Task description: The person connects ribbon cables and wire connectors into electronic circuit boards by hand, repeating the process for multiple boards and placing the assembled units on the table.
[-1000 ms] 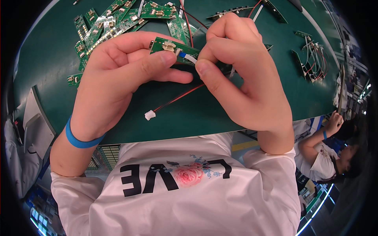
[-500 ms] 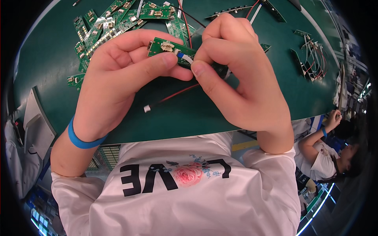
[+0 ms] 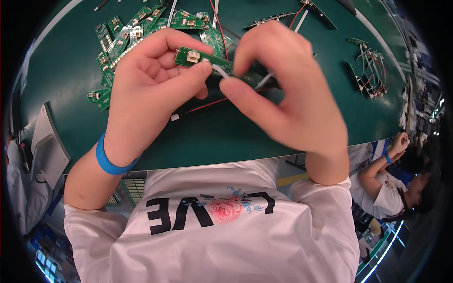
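Note:
A small green circuit board (image 3: 218, 61) with a white connector socket is pinched between the thumb and fingers of my left hand (image 3: 160, 78). From the socket area beside my left thumb a white flat ribbon cable (image 3: 220, 70) runs toward my right thumb. My right hand (image 3: 288, 85) is slightly blurred at the board's right end, its thumb and index finger apart with the cable's course between them. Whether the thumb touches the cable I cannot tell. Below the board hangs or lies a red and black wire lead (image 3: 207, 104) with a white plug (image 3: 175, 117).
Loose green circuit boards (image 3: 127, 40) lie in a heap at the far left of the green table (image 3: 212, 146). Narrow boards with wires (image 3: 321, 13) lie at the far right, and a wired bundle (image 3: 373, 70) beyond my right hand. A co-worker (image 3: 384, 188) sits at right.
My right thumb and index finger have parted from their pinch on the ribbon cable. The board has tilted and shifted slightly left in my left hand. The white plug has risen a little.

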Demonstrator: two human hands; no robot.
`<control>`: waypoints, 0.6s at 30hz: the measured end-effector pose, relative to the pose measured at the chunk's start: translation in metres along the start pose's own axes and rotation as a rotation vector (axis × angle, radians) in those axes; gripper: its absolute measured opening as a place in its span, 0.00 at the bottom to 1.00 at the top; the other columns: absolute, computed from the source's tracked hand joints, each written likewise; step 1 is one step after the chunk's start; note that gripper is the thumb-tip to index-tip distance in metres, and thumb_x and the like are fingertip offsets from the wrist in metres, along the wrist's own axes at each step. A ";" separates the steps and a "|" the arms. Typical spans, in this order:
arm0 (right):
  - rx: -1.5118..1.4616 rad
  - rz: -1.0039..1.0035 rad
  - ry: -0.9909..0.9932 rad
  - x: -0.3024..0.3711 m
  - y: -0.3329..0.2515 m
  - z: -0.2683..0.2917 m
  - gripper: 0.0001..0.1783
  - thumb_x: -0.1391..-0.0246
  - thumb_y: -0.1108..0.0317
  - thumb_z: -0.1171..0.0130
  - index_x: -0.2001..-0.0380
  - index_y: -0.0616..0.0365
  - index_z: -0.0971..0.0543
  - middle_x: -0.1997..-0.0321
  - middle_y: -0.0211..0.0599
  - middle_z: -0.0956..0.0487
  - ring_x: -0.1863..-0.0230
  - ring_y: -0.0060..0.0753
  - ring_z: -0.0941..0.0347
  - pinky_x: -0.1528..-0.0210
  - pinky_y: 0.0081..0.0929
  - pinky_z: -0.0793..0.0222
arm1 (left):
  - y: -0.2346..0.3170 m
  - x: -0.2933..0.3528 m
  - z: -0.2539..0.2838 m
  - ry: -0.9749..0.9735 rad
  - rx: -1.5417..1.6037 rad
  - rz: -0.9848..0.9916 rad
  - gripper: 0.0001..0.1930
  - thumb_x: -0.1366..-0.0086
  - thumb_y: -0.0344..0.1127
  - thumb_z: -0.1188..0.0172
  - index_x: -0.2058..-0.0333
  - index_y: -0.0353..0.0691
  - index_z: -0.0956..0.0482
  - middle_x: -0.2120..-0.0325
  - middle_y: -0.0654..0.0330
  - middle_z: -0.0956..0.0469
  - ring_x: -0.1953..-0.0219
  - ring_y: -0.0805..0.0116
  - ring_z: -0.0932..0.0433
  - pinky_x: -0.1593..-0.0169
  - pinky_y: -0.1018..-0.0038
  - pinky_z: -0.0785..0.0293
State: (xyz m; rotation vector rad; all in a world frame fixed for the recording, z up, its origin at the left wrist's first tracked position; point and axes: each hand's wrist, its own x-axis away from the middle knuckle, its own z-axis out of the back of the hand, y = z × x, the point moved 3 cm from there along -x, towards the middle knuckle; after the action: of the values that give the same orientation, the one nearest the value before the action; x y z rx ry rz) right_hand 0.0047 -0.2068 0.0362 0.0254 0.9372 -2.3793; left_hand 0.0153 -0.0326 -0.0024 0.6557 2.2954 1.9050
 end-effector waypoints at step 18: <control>0.054 0.157 0.348 0.005 0.000 0.022 0.28 0.75 0.72 0.26 0.64 0.61 0.27 0.63 0.37 0.27 0.59 0.40 0.31 0.54 0.32 0.36 | 0.022 0.007 0.008 0.218 -0.297 -0.576 0.12 0.47 0.18 0.40 0.62 0.31 0.25 0.68 0.61 0.24 0.68 0.78 0.27 0.62 0.82 0.32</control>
State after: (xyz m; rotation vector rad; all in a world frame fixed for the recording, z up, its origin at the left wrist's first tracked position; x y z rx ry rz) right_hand 0.0046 -0.2229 0.0519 0.5295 0.9859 -2.2917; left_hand 0.0171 -0.0195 0.0182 -0.2358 1.9396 2.0112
